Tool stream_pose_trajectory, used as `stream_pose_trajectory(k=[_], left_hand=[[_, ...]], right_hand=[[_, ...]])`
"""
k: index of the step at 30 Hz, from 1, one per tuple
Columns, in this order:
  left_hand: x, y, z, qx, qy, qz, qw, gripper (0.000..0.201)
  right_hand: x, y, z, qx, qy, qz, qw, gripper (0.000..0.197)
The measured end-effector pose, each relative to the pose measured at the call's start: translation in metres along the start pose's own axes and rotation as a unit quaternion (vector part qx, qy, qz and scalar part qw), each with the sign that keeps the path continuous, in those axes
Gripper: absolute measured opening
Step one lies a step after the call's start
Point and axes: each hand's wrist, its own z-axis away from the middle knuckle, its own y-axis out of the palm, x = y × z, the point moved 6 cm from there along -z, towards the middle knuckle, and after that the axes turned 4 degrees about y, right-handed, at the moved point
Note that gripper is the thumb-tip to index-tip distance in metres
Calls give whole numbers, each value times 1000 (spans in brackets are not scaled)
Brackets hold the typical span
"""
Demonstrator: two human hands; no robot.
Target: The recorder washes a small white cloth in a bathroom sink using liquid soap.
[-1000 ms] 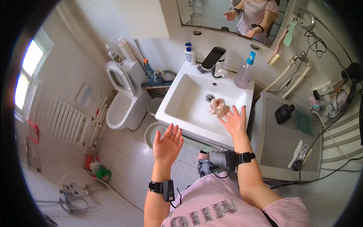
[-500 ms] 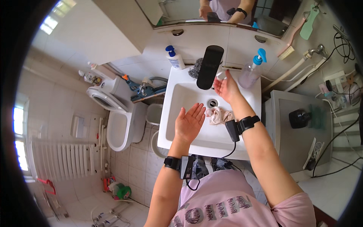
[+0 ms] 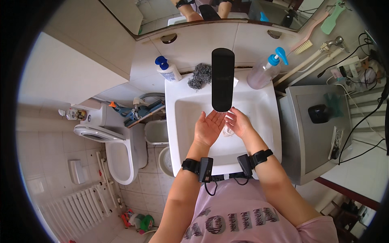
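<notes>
Head view: left hand (image 3: 208,128), black-topped tap (image 3: 223,79) and right hand (image 3: 240,122) close together over a white sink (image 3: 261,133).
At left, a white bottle with a blue pump (image 3: 169,72), then a grey scrubber (image 3: 200,76), sit along the sink's back edge; the left hand is spread palm up; a pale cloth (image 3: 227,131) lies in the sink, partly hidden by the right hand, whose fingers bend loosely; a clear soap bottle (image 3: 262,73) stands at back right.

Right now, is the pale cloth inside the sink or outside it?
Inside: part of the cloth shows beside the right hand, within the white sink.
</notes>
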Motion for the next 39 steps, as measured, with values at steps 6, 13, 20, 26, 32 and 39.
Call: stream_pose_trajectory(k=[6,13,20,26,32,39], left_hand=[[-17,-25,4,-19,-27,-57,998,51],[-22,-40,2,-140,24,-241,960,28],[-13,-52,-1,-150,24,-368,917,18],[1,-58,3,-157,13,-309,938,18],[4,-55,-1,-151,8,-285,946,18],[5,-47,-5,-122,-3,-318,940,17]], right_hand=[[-29,-3,-10,-27,-21,-1,999,20],[-15,19,-15,-12,-119,221,968,13],[-15,22,-13,28,-137,302,943,13],[-15,17,-12,101,-195,313,924,14],[-2,22,-7,114,-214,377,894,13],[9,27,5,73,-158,363,915,11]])
